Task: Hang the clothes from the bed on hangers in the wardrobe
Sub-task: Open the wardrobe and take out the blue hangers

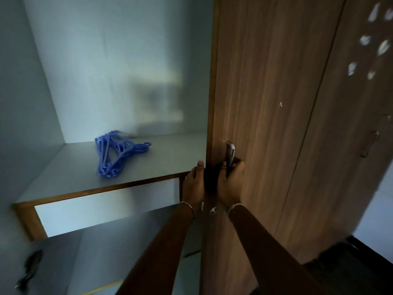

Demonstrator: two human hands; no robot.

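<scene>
The wardrobe stands open on its left side, with a pale grey shelf (70,184) inside. A pile of blue plastic hangers (116,155) lies flat on that shelf. My left hand (194,184) grips the edge of the brown wooden door (265,103), fingers curled round it. My right hand (230,182) is on the door's outer face and holds the metal handle (230,153). No clothes or bed are in view.
A second wooden door (348,124) with its own handle stands shut to the right. Below the shelf is another grey compartment (119,241). A dark object (27,271) shows blurred at the lower left. Dark floor lies at the lower right.
</scene>
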